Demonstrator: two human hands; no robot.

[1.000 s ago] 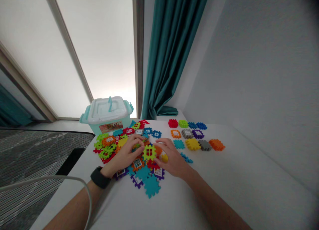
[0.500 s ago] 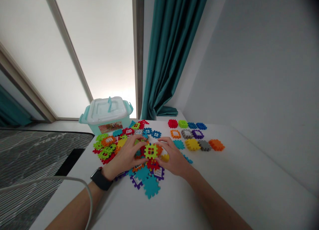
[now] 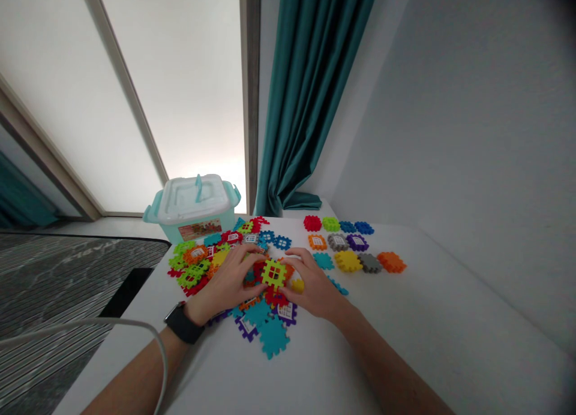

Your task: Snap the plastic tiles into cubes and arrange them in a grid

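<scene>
You look to be at the handling step w/ the green tile (image 3: 273, 273) over the pile (image 3: 256, 313), next move prob calling for a steady, even grip, your L hand (image 3: 227, 277) & R hand (image 3: 315, 288) both half-curled, apparently pinching its opp sides btwn them.

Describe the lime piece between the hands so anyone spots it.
On the white table lies a heap of toothed pieces. Between left hand and right hand is the lime window piece, its colour unlike the red piece and orange piece near it.
</scene>
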